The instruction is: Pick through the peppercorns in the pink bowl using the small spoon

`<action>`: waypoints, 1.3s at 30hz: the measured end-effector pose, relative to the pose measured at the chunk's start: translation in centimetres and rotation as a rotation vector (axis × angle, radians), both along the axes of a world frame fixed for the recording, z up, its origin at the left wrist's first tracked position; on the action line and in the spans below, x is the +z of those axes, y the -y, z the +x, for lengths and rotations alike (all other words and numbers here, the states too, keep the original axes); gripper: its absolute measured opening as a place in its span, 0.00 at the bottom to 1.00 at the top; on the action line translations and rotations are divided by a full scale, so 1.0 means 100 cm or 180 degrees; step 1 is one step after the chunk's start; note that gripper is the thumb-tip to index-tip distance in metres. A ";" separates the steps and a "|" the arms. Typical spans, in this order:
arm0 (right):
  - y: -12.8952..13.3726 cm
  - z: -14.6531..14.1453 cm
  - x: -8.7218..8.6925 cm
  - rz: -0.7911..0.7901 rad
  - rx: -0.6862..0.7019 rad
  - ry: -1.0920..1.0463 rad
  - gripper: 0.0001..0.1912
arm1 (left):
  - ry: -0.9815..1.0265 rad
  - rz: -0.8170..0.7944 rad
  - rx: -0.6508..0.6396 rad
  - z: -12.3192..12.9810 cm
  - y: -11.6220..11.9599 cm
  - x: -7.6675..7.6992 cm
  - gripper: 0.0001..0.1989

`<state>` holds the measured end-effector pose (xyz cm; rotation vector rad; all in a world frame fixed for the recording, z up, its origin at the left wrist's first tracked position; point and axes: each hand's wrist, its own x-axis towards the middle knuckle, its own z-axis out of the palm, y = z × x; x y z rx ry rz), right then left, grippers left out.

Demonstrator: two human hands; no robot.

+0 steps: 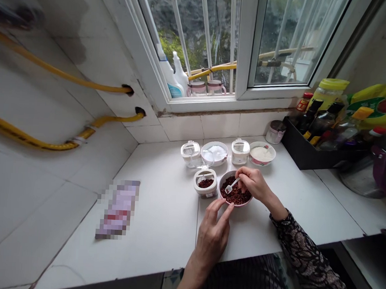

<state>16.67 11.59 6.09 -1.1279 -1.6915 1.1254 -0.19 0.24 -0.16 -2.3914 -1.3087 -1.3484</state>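
Observation:
My right hand pinches a small white spoon over a pink-rimmed bowl. Dark red-brown bits that look like Sichuan peppercorns fill much of this bowl, and the spoon's scoop is just over them. At the bowl's near left rim, my left hand holds it with the fingertips; its fingers are somewhat apart. Left of the bowl stands a clear seasoning jar with a white-framed lid, holding the same dark bits. Whether the jar's lid is fully closed I cannot tell.
Behind are two more seasoning jars, a bowl of white grains and a flowered bowl of pale powder. A black box of bottles and a metal pot stand right. A blurred purple packet lies left.

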 end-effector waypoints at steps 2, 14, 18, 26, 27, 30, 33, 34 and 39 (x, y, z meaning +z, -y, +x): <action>0.000 0.000 -0.001 0.0006 0.0003 0.0015 0.09 | 0.0005 -0.0007 -0.0011 0.000 0.000 0.000 0.29; 0.000 0.001 -0.001 0.0360 0.0033 0.0196 0.10 | 0.0017 0.0020 -0.0011 0.000 -0.001 -0.001 0.29; -0.001 0.000 -0.002 0.0393 -0.0023 0.0304 0.10 | 0.0015 0.0007 -0.0011 0.001 -0.001 -0.001 0.29; -0.003 0.000 -0.002 0.0030 -0.0105 0.0030 0.08 | 0.0051 0.0079 -0.0022 0.001 -0.003 0.000 0.29; -0.003 0.000 -0.002 -0.0047 -0.0129 -0.0041 0.07 | 0.0048 0.0067 -0.0018 0.001 -0.002 0.000 0.30; -0.004 0.000 -0.001 -0.0267 -0.0185 -0.0307 0.06 | 0.0054 0.0039 -0.0013 0.001 -0.002 -0.001 0.29; -0.006 0.001 -0.001 -0.0441 -0.0217 -0.0542 0.07 | 0.0060 0.0052 -0.0016 0.001 -0.003 -0.002 0.29; -0.007 0.001 -0.001 -0.0489 -0.0225 -0.0617 0.07 | 0.0064 0.0061 -0.0009 0.001 -0.003 -0.002 0.28; -0.011 -0.003 0.000 -0.0484 -0.0174 -0.1010 0.10 | 0.0080 0.0092 0.0079 0.002 -0.004 -0.003 0.29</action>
